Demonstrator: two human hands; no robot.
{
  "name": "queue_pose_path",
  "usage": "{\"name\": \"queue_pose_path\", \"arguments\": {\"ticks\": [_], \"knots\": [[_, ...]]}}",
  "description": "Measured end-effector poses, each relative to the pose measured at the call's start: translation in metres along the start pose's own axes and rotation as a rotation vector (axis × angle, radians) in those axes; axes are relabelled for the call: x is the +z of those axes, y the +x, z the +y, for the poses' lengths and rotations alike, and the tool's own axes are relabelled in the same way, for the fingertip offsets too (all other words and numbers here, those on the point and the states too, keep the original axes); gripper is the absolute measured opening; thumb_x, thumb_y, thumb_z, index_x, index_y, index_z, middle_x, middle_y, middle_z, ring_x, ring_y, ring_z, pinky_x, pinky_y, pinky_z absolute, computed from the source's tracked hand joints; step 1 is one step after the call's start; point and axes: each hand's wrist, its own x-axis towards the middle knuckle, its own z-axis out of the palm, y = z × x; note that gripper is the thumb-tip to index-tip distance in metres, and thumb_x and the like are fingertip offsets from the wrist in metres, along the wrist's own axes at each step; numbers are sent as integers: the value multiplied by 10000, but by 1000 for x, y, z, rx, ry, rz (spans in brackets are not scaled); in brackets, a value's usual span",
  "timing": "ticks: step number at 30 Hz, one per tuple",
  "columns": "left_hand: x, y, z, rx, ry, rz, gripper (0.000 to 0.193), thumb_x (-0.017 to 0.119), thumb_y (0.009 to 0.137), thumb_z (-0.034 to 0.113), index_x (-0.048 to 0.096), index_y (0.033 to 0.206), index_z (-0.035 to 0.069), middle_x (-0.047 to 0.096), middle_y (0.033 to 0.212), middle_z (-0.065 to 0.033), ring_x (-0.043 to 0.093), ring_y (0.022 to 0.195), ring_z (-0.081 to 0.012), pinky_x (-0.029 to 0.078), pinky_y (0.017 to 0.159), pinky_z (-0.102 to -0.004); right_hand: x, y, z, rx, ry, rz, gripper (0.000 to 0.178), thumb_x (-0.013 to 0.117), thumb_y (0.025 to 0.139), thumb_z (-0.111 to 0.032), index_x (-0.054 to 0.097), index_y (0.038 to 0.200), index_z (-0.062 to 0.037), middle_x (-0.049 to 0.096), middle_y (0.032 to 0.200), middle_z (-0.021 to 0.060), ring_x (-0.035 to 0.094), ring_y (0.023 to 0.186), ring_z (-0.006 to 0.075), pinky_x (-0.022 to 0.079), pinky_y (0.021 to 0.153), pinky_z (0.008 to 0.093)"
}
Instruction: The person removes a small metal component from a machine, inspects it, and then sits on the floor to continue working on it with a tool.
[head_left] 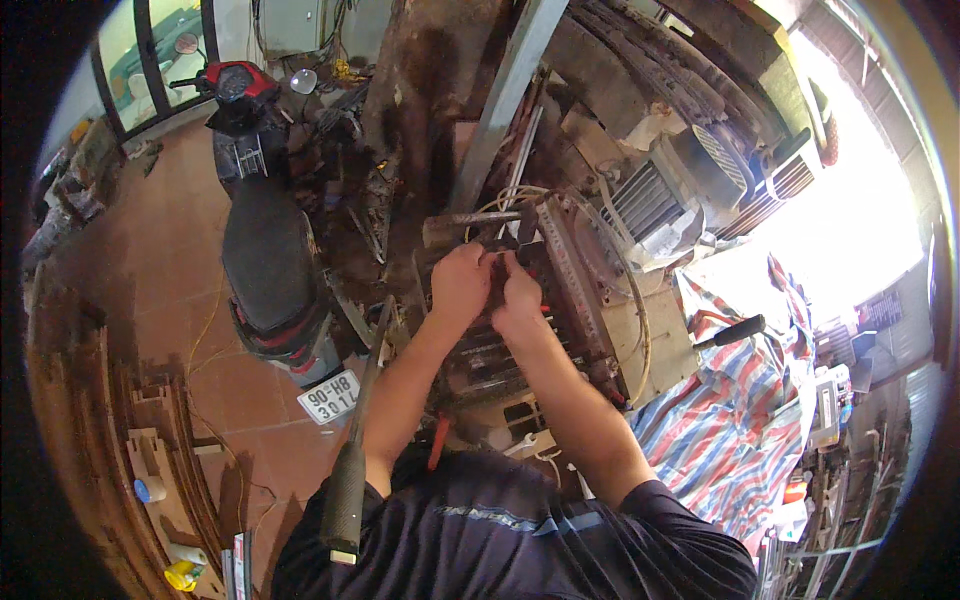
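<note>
Both my hands meet over a dark, rusty metal frame [575,275] in front of me. My left hand [462,282] is closed, its fingertips pinched together at the far part of the frame. Close beside it, my right hand [519,292] is also closed, thumb and finger brought up to the left fingertips. Whatever lies between them is too small and dark to make out. Just beyond the fingers rests a brownish cylindrical bar [468,228], lying crosswise.
A parked motorbike [265,250] stands at left. A long tool with a dark grip [345,495] rises beside my left forearm. Near my body are a wrench [521,446] and a red handle [438,441]. Striped sheeting [715,400] and a finned motor [650,200] lie right.
</note>
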Motion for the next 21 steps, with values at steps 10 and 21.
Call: {"name": "queue_pose_path", "arguments": {"ticks": [10,21], "knots": [[-18,12,-12,-37,-262,-237,300,777,967,284,757,909,-10,694,785,-224,657,681,-404,504,643,-467,-13,12,10,-39,-61,-5,260,604,1113,-323,727,1293,-181,654,1068,-62,571,873,103,467,728,330],[5,1,-23,-90,-90,-194,368,724,1005,328,747,849,-5,707,798,-221,700,769,-395,540,733,-461,1,8,18,-94,31,29,282,599,1118,-301,717,1309,-132,644,1019,-48,554,921,104,469,720,328]]}}
